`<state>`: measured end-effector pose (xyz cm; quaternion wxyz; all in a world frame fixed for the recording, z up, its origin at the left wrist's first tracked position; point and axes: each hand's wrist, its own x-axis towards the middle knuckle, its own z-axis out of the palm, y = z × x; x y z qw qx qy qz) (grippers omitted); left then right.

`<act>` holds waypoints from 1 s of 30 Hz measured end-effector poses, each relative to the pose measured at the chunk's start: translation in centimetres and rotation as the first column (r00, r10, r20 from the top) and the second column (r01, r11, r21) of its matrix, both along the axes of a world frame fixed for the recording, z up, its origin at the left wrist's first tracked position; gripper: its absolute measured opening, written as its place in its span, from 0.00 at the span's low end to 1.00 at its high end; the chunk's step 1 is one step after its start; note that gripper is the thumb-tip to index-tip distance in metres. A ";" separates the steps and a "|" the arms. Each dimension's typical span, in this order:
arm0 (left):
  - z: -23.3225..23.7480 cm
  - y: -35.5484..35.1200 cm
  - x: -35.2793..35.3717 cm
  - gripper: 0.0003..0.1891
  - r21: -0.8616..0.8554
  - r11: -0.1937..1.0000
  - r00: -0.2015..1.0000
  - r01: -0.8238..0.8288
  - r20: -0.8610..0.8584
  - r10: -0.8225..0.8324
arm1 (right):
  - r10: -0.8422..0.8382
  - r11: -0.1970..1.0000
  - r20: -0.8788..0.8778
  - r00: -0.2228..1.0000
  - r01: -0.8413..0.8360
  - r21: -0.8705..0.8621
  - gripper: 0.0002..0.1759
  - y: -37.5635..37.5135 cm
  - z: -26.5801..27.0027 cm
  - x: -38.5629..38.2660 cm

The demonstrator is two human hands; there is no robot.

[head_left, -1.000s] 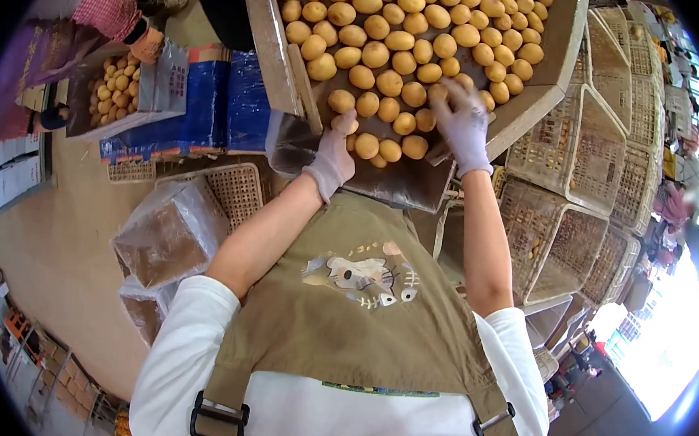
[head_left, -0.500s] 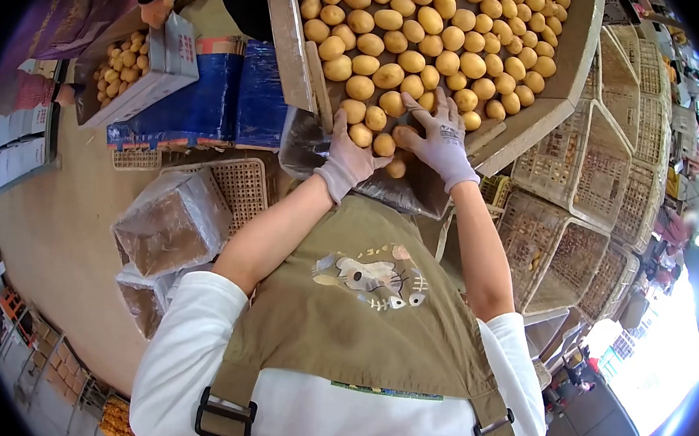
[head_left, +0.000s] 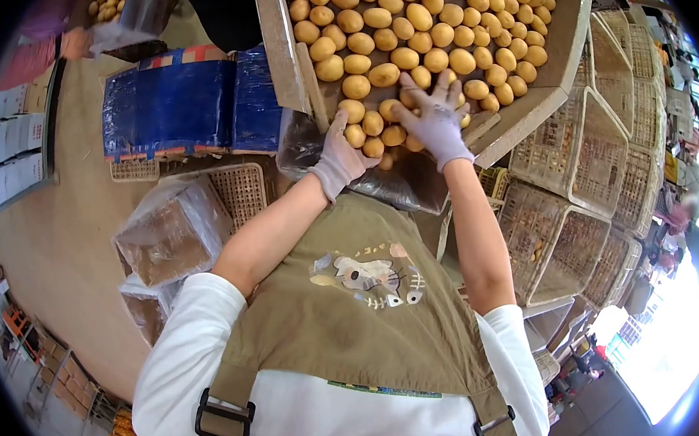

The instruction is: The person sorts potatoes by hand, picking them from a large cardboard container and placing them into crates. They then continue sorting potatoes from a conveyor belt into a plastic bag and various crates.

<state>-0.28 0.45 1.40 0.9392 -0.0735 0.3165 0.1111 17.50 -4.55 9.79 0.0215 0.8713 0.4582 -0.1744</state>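
Yellow-brown, potato-like produce [head_left: 418, 17] covers a sloping wooden tray [head_left: 568, 51] that narrows towards me. At its mouth, several pieces bunch between my two gloved hands. My left hand [head_left: 340, 159] is cupped along the left side of this bunch, thumb and fingers apart. On the right, my right hand [head_left: 438, 131] lies over the pieces with its fingers spread, touching them from above. Below the mouth is a container lined with dark clear plastic [head_left: 417, 182], partly hidden by my hands and apron.
At the left stand blue plastic-wrapped boxes [head_left: 171, 100] and plastic-covered boxes [head_left: 165, 242]. Stacked mesh crates [head_left: 534, 239] line the right side. A co-worker's hand [head_left: 76, 42] shows beside a white box [head_left: 147, 1] of the same produce at upper left.
My right hand has shifted slightly left, with more pieces now gathered at the mouth. The co-worker's produce box has moved up towards the top edge. My left hand stays nearly in place.
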 end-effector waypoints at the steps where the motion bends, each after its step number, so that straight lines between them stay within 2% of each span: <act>1: -0.1 0.3 0.0 0.32 0.006 1.000 0.999 0.017 -0.038 -0.017 | 0.017 0.998 -0.076 0.997 -0.012 0.063 0.35 -0.4 0.4 -0.6; 3: -0.2 0.1 0.1 0.30 0.008 0.999 0.993 0.044 -0.114 -0.043 | 0.123 0.991 -0.045 0.991 -0.125 -0.046 0.33 -0.8 2.7 0.2; 4: 2.3 0.3 0.2 0.27 0.069 0.996 0.978 0.063 -0.205 -0.048 | 0.128 0.985 -0.089 0.988 -0.116 0.125 0.28 -1.2 1.2 2.2; 6: -1.3 -0.7 0.0 0.24 0.364 0.914 0.969 0.180 -0.226 -0.101 | -0.056 0.899 -0.128 0.990 0.106 0.424 0.28 -1.9 -1.2 4.3; 7: -0.6 -0.6 0.0 0.22 0.331 0.925 0.967 0.185 -0.228 -0.111 | -0.165 0.903 0.014 0.986 0.145 0.404 0.30 -1.1 0.4 2.8; 9: 0.1 -0.5 0.1 0.22 0.243 0.959 0.975 0.149 -0.198 -0.101 | 0.005 0.996 0.143 0.990 -0.017 0.085 0.36 -1.6 -0.4 0.1; 10: -0.2 -0.4 0.4 0.24 0.186 0.977 0.984 0.108 -0.161 -0.078 | 0.051 0.996 -0.025 0.998 -0.049 0.068 0.41 -2.1 -0.5 -0.1; 12: -0.1 -0.6 0.8 0.28 0.051 0.998 0.995 0.024 -0.098 -0.019 | 0.105 0.994 -0.056 0.993 -0.103 0.045 0.37 -3.1 -0.4 -1.2; 14: 0.6 -0.3 1.0 0.37 -0.031 0.999 0.993 -0.009 -0.120 0.005 | 0.171 0.985 -0.015 0.985 -0.171 -0.030 0.35 -4.1 -0.5 -1.7; 15: 1.3 -0.1 1.1 0.42 -0.070 0.997 0.991 -0.025 -0.132 0.016 | 0.193 0.981 0.004 0.981 -0.193 0.004 0.33 -4.2 -0.5 -2.0; 16: 1.7 -0.1 0.9 0.51 0.006 1.000 1.000 0.013 -0.025 -0.013 | 0.203 0.979 -0.002 0.979 -0.203 -0.031 0.33 -4.2 -0.3 -2.0; 19: 1.9 0.2 0.8 0.48 -0.048 0.998 0.999 -0.027 0.035 0.028 | 0.206 0.976 -0.006 0.979 -0.206 -0.065 0.31 -3.9 0.0 -2.1; 23: 2.8 0.2 1.1 0.48 -0.005 1.000 0.995 0.001 -0.096 -0.001 | 0.216 0.976 0.017 0.976 -0.216 -0.038 0.30 -4.1 -0.1 -2.1; 26: 1.7 0.3 0.8 0.47 -0.035 0.999 0.999 0.005 -0.037 -0.006 | 0.223 0.975 -0.057 0.973 -0.224 0.001 0.27 -4.2 -1.0 -1.1; 27: 1.8 0.2 0.9 0.47 -0.019 1.000 0.999 0.003 -0.034 -0.003 | 0.210 0.974 -0.103 0.972 -0.199 0.107 0.22 -4.0 0.3 -0.4; 28: 1.9 0.1 1.0 0.47 -0.002 1.000 1.000 -0.002 -0.030 0.002 | 0.049 0.982 -0.311 0.949 0.011 0.190 0.20 -3.6 1.1 1.2; 29: 2.0 0.0 0.9 0.47 0.014 1.000 1.000 -0.007 -0.029 0.008 | -0.086 0.947 -0.518 0.851 0.232 0.223 0.19 -3.2 1.6 3.4; 30: 1.4 -0.2 0.8 0.49 -0.018 1.000 1.000 -0.006 0.016 0.007 | -0.121 0.891 -0.379 0.917 0.269 0.366 0.18 -2.7 1.9 5.6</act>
